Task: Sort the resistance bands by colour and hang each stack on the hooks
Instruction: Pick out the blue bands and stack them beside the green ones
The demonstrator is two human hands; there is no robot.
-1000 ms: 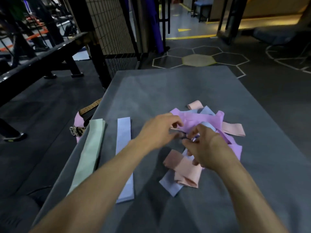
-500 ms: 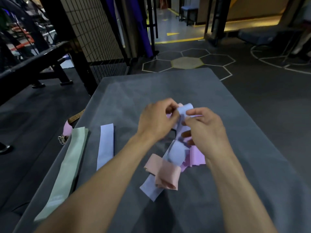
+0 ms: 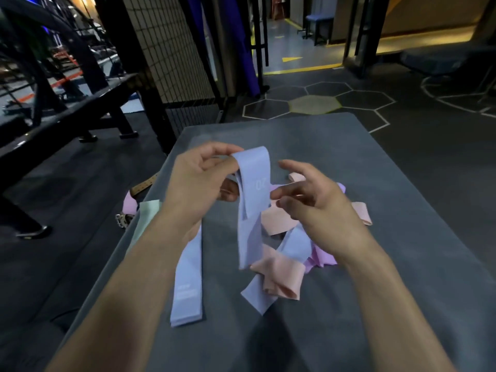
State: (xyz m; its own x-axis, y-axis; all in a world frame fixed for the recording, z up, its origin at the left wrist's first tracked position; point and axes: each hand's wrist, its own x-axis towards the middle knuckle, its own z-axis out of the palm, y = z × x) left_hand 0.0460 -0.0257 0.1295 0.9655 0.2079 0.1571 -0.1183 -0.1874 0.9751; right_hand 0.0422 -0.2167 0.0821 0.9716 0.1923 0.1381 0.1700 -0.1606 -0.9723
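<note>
— Holding anything, those hands?
— Yes. The left hand (image 3: 197, 183) pinches the top of a blue band (image 3: 251, 208) between thumb and fingers, lifted above the table (image 3: 402, 277). The band hangs down folded over, its lower end near the pile (image 3: 284, 253).
— And the right hand (image 3: 319, 200)?
— Just beside the band, fingers loosely spread; one fingertip seems to touch its edge, but I cannot tell if it grips.
— What is in the pile?
— Pink, blue and purple bands, tangled together under and beside the right hand.
— Anything sorted?
— A flat blue stack (image 3: 188, 280) lies left of the pile, partly under the left forearm. A green band (image 3: 146, 218) lies further left along the table's edge.
— Off the table?
— A pink strap (image 3: 130, 205) with a buckle on the floor, touching the table's left edge.
</note>
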